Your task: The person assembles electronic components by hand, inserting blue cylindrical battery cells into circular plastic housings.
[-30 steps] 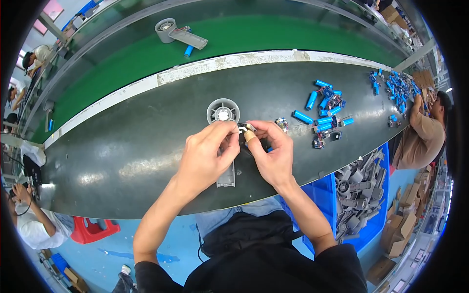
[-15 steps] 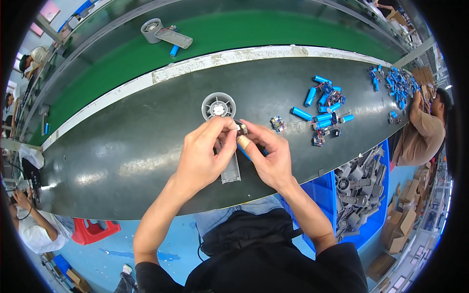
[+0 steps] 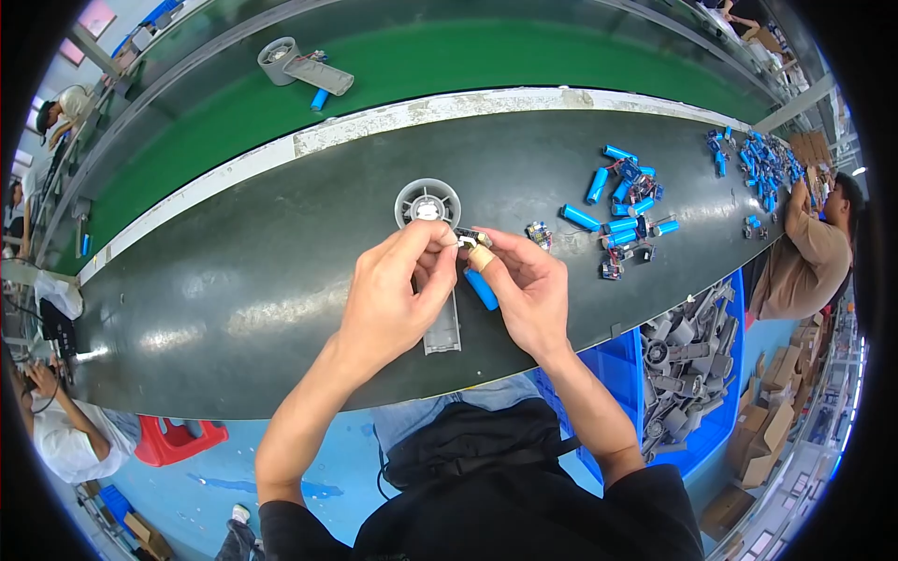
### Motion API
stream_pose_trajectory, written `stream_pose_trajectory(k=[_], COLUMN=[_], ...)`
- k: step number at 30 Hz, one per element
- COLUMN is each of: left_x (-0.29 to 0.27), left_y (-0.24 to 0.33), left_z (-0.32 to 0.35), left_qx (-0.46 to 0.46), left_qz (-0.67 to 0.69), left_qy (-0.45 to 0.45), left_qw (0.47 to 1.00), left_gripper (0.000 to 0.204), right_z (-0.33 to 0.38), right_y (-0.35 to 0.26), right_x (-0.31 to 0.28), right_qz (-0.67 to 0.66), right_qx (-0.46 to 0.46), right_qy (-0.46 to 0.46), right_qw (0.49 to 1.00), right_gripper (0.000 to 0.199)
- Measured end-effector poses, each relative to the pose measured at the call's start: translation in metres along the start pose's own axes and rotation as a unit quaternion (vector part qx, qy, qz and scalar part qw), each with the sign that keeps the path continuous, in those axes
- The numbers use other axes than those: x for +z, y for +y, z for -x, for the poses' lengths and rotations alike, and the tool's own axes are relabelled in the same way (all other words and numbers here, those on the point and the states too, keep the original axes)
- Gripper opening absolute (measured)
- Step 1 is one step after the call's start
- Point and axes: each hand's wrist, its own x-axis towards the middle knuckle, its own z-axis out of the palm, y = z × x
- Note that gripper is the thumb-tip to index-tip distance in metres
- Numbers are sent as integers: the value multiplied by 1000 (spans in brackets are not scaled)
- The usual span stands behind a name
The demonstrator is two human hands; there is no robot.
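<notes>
My left hand (image 3: 398,285) is closed in a pinch on a small white plug (image 3: 464,242). The fingers of my right hand (image 3: 526,290) grip a small dark circuit board (image 3: 475,235) right beside the plug; a tan wrap covers part of its thumb. Under the right hand shows a blue cylindrical battery (image 3: 482,290), its far end covered by fingers. Just beyond both hands lies a grey round fan housing (image 3: 402,201), and its trough-shaped grey handle (image 3: 442,335) reaches toward me, partly hidden by my left hand.
Right of my hands lie a loose circuit board (image 3: 539,234) and a pile of blue batteries with boards (image 3: 622,210). A blue bin (image 3: 599,374) of grey housings stands at lower right. Another fan housing (image 3: 279,61) rides the green belt (image 3: 486,56). A co-worker (image 3: 809,243) sits at far right.
My right hand has moved a little to the right, uncovering more of the battery and white plug. The fan housing in front of me has shifted slightly right; the one on the belt has slid left.
</notes>
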Motion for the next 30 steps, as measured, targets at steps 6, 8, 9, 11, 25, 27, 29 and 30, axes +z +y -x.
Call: stream_pose_trajectory(k=[6,8,9,11,25,27,29,30], left_x=[0,0,0,0,7,7,7,7], left_y=[-11,-10,-10,-5,-3,-4,-2,-2], left_z=[0,-1,-1,-1,-2,-1,0,0], left_qx=[65,62,60,51,32,20,18,15], left_qz=[-33,-33,-32,-36,-40,-37,-37,-36], left_qy=[37,44,52,41,69,60,57,55], left_qw=[997,997,996,997,996,997,997,998], left_gripper=[12,12,12,12,10,9,9,9], right_z=[0,1,1,1,3,2,3,3], right_y=[-3,-2,0,2,4,10,14,15], right_x=[4,9,12,17,24,24,24,25], right_qz=[-16,-29,-39,-49,135,80,26,23], right_qx=[23,34,17,2,-83,-77,-71,-71], right_qy=[20,33,42,51,84,77,71,80], right_qw=[999,998,998,998,984,991,995,994], right_gripper=[25,25,25,26,30,32,33,32])
